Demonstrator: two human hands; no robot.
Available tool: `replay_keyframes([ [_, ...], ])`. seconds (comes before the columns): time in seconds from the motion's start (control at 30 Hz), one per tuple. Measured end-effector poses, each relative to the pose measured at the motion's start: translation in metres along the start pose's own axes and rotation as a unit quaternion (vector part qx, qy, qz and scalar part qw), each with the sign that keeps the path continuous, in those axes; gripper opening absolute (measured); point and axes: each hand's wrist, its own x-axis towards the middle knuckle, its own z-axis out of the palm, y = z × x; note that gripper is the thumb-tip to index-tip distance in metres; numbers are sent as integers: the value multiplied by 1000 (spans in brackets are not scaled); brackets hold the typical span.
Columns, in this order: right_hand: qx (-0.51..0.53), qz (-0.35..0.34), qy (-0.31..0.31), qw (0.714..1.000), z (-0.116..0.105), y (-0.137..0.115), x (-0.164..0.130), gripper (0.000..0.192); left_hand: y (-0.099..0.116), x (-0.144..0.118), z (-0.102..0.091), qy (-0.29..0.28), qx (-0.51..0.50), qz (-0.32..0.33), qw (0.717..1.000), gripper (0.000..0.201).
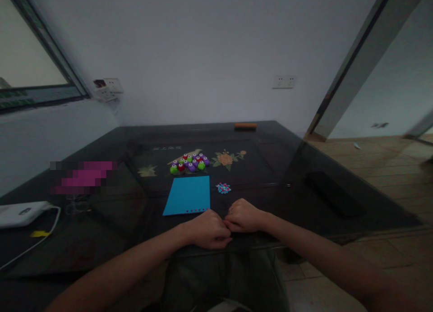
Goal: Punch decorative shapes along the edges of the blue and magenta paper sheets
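My fingertips curled out of sight between left hand (209, 229) and right hand (244, 216), pink object (83, 176) pixelated, paper bits (223, 188) perhaps too small to identify.

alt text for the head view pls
Both hands, left hand and right hand, meet fingertip to fingertip at a dark table's near edge, just below a blue paper sheet. Beyond lie small colourful punches.

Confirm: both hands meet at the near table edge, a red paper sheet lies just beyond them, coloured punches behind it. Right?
Not quite. In the head view the paper sheet is blue, not red. The rest holds: left hand and right hand meet at the near edge of the table, with the coloured punches behind the sheet.
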Motion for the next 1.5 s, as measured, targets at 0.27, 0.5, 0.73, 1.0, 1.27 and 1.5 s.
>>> replay_keyframes([
  [0.27, 1, 0, 7, 1000, 1, 0, 0, 33, 1, 1, -2, -5, -2, -2, 1000, 22],
  [0.5, -3, -1, 8, 1000, 0, 0, 0, 34, 1, 1, -1, 0, 0, -2, 1000, 21],
  [0.73, -3, -9, 7, 1000, 3, 1, 0, 31, 1, 1, -3, -6, 4, 0, 1000, 22],
  [1.0, 2, -4, 10, 1000, 3, 1, -1, 33, 1, 1, -1, 4, 2, -1, 1000, 23],
  [1.27, -5, 1, 10, 1000, 4, 1, -1, 33, 0, 0, -1, 3, 3, -1, 1000, 23],
  [1.5, 7, -4, 17, 1000, 3, 1, -1, 34, 1, 0, -1, -2, 8, -3, 1000, 22],
])
